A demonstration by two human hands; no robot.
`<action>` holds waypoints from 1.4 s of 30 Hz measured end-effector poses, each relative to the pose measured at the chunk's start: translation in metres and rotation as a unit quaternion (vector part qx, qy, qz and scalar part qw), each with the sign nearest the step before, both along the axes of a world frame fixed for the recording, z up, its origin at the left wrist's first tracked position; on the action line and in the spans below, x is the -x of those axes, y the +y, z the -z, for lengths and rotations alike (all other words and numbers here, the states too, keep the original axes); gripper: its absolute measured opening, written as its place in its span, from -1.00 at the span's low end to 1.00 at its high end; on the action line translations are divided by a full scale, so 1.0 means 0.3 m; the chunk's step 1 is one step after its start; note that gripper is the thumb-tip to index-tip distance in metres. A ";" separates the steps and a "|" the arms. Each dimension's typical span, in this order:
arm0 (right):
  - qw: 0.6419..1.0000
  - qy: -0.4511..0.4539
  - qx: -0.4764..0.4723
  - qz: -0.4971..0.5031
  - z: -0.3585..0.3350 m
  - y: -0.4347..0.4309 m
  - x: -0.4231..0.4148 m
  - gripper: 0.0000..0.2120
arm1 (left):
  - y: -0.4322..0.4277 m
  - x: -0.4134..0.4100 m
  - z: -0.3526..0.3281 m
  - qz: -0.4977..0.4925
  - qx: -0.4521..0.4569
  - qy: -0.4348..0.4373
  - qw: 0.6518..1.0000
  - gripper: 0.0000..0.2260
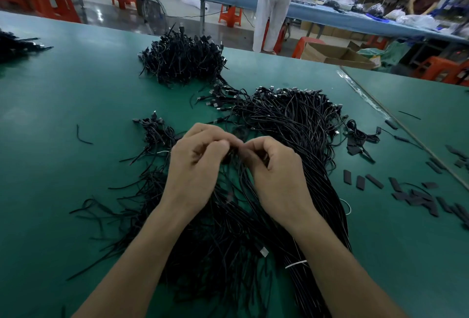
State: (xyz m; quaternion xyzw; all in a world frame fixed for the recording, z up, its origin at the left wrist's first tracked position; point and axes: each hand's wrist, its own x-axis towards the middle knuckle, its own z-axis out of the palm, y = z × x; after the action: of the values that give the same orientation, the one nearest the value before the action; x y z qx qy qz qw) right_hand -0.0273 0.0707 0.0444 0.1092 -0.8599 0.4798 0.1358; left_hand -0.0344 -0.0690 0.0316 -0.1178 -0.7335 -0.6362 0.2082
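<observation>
My left hand (195,163) and my right hand (276,173) meet fingertip to fingertip over the middle of a green table (76,94). Both have curled fingers and pinch a thin black cable (232,154) between them; the pinched part is mostly hidden by my fingers. Below and to the right runs a long bundle of black cables (304,140), bound near me with a white tie (295,264). Loose black twist ties (132,196) lie spread to the left of my left wrist.
A heap of coiled black cables (182,58) sits at the table's far side, a small coiled pile (157,130) nearer left. Flat black sleeves (416,196) scatter at the right. Beyond the table stand red stools, a cardboard box (335,56) and two people.
</observation>
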 end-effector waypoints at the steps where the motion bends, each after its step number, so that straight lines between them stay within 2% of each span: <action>1: 1.000 0.011 -0.014 0.002 0.001 0.001 0.001 -0.89 | 0.001 0.000 0.003 -0.006 0.008 0.006 1.000 -0.87; 2: 1.000 0.018 -0.023 0.005 0.004 0.002 0.000 -0.88 | 0.003 0.000 0.008 -0.006 0.014 0.008 1.000 -0.94; 3: 0.999 0.021 -0.026 0.010 0.006 0.005 0.000 -0.85 | 0.006 -0.001 0.013 0.000 0.008 0.006 1.000 -0.93; 6: 1.000 0.009 0.011 0.018 0.006 0.013 0.003 -0.81 | 0.015 -0.005 0.026 0.027 -0.048 0.009 0.998 -0.74; 9: 0.999 0.001 0.047 0.004 0.000 0.020 0.011 -0.86 | 0.022 -0.009 0.025 0.029 -0.066 0.056 0.996 -0.86; 12: 0.999 0.020 0.048 -0.010 -0.005 0.023 0.009 -0.84 | 0.014 -0.009 0.019 0.024 -0.096 0.067 0.993 -0.94; 17: 0.996 0.083 -0.025 0.011 -0.003 0.021 0.006 -0.89 | 0.004 -0.001 0.022 0.037 -0.125 0.057 0.990 -0.96; 23: 0.972 0.205 -0.115 0.008 -0.036 0.018 0.005 -0.96 | -0.009 -0.003 0.008 0.032 -0.144 0.008 0.989 -0.71; 28: 0.970 0.215 -0.115 0.008 -0.044 0.027 0.010 -0.96 | -0.026 0.002 -0.001 0.081 -0.170 -0.121 0.975 -0.47; 30: 0.969 0.220 -0.113 0.009 -0.041 0.026 0.011 -0.96 | -0.030 0.002 0.000 0.128 -0.152 -0.169 0.965 -0.58; 33: 0.968 0.222 -0.114 0.006 -0.034 0.027 0.012 -0.96 | -0.032 -0.002 -0.001 0.200 -0.109 -0.170 0.959 -0.86; 38: 0.973 0.198 -0.116 0.011 -0.019 0.031 0.013 -0.95 | -0.027 -0.003 0.002 0.203 -0.099 -0.130 0.966 -0.88; 42: 0.983 0.147 -0.107 0.016 -0.015 0.032 0.011 -0.96 | -0.012 0.001 0.025 0.144 -0.057 -0.063 0.986 -0.84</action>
State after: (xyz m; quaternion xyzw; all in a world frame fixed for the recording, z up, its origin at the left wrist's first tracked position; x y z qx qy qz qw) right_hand -0.0306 0.0802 0.0491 0.1790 -0.8785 0.3617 0.2558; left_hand -0.0347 -0.0727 0.0240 -0.1695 -0.6832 -0.7064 0.0741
